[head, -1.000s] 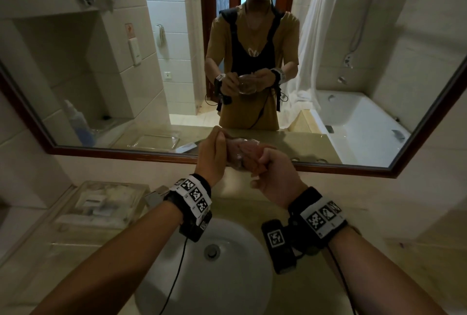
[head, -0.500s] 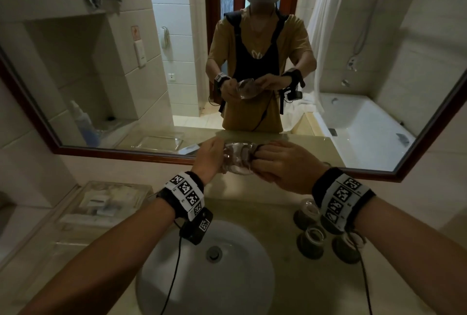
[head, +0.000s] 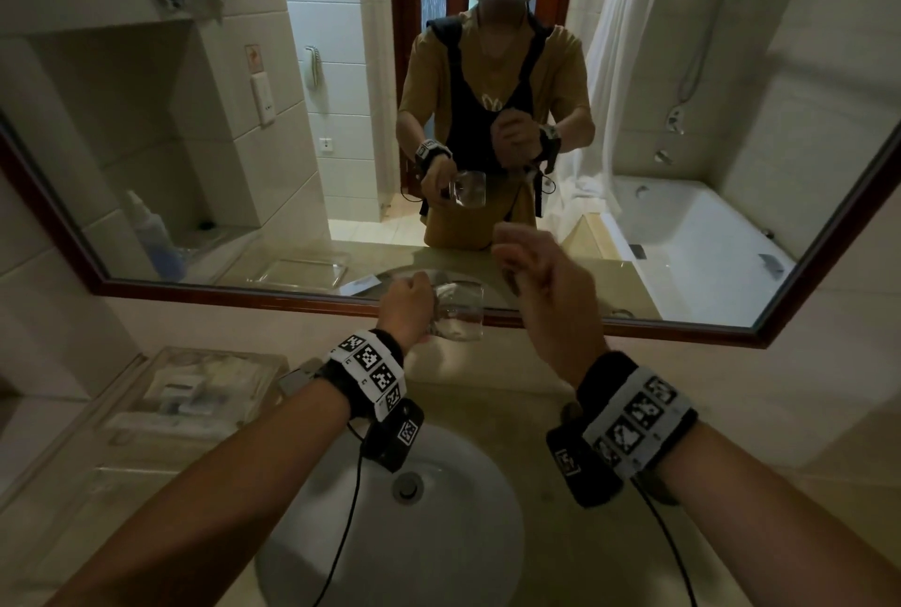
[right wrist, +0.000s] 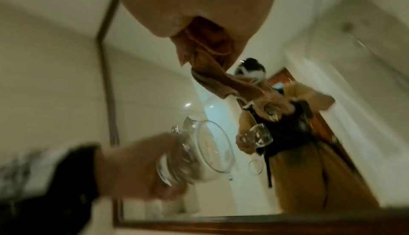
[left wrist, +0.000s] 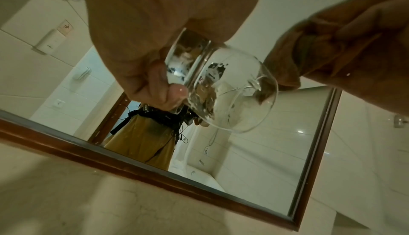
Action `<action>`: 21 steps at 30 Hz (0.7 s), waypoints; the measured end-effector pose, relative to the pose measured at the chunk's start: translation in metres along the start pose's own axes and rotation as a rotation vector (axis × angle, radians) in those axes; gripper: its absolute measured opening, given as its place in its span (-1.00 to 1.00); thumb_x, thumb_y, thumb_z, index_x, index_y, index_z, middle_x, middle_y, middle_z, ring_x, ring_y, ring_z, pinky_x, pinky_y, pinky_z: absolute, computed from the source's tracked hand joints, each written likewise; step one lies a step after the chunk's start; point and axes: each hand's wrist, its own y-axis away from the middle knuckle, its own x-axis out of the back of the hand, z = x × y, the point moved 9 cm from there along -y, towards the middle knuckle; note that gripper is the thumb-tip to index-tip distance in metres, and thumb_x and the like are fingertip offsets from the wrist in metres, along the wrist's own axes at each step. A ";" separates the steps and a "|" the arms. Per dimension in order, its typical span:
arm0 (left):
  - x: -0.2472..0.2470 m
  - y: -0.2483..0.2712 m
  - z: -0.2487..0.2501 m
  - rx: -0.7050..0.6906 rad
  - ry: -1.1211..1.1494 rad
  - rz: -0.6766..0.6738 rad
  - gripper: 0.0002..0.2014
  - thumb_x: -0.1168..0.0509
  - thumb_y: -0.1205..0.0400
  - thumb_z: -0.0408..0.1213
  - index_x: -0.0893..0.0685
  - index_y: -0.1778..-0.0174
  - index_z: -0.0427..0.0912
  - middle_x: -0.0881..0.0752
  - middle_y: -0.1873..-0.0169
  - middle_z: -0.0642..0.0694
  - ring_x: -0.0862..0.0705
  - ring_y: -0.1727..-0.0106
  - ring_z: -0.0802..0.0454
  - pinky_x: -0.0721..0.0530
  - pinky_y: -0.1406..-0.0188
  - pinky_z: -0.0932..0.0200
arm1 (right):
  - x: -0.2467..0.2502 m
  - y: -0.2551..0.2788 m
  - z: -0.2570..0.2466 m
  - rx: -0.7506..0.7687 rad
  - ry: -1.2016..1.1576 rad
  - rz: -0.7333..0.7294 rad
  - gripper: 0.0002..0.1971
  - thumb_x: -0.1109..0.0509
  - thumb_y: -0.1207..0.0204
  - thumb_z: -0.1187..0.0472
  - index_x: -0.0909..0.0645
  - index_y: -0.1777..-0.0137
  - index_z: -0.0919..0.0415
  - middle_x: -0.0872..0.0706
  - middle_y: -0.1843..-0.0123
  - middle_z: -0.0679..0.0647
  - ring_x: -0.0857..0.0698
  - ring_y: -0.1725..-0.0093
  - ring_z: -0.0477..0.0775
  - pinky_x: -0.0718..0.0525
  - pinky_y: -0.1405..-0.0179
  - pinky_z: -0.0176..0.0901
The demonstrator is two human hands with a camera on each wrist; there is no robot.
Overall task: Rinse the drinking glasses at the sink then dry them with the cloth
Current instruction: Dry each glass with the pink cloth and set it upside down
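My left hand (head: 407, 309) grips a clear drinking glass (head: 460, 311) by its base, above the back of the sink. The glass lies on its side with its mouth toward the right. In the left wrist view the glass (left wrist: 232, 95) shows water drops inside. My right hand (head: 541, 280) is raised just right of the glass and apart from it, its fingers curled round a brown cloth (right wrist: 212, 60). The bunched cloth (left wrist: 321, 46) hangs close to the glass rim without entering it. From the right wrist, the left hand (right wrist: 137, 165) and glass (right wrist: 199, 153) look blurred.
The white sink basin (head: 439, 533) with its drain (head: 407, 484) lies below my wrists. A clear tray (head: 195, 392) of toiletries stands on the counter at left. Parts of other glasses (head: 567, 413) show under my right wrist. A wood-framed mirror (head: 244, 297) runs along the wall.
My right hand has drawn the cloth away from the glass and lifted up and to the right. The left hand keeps its hold on the glass, now free of the cloth.
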 end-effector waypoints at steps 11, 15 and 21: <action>0.000 0.011 0.021 -0.077 -0.053 0.039 -0.72 -0.04 -0.71 -0.25 -0.44 0.35 -0.07 -0.53 0.38 -0.08 -0.53 0.43 -0.02 -0.69 0.28 -0.09 | -0.054 0.035 0.011 0.436 0.576 -0.434 -0.62 -0.31 -0.66 0.06 -0.55 -0.43 0.14 -0.40 -0.58 0.18 -0.33 -0.61 0.21 -0.46 -0.53 0.15; -0.001 0.015 0.043 -0.272 -0.137 0.082 -0.69 -0.01 -0.70 -0.29 -0.40 0.38 -0.05 -0.52 0.41 -0.07 -0.52 0.30 -0.07 -0.54 0.22 -0.06 | -0.043 0.020 0.015 0.246 0.480 -0.343 -0.47 -0.36 -0.58 -0.06 -0.42 -0.50 0.11 -0.45 -0.53 0.10 -0.46 -0.44 0.07 -0.46 -0.40 -0.16; -0.005 0.031 0.066 -0.613 -0.133 0.090 -0.75 -0.01 -0.64 -0.20 -0.37 0.36 -0.13 -0.45 0.51 -0.06 -0.40 0.46 0.03 -0.40 0.45 0.11 | -0.033 0.005 0.030 -0.146 0.048 -0.326 -0.70 -0.30 -0.67 0.05 -0.53 -0.35 0.09 -0.71 -0.14 0.03 -0.70 0.09 -0.23 -0.59 0.05 -0.52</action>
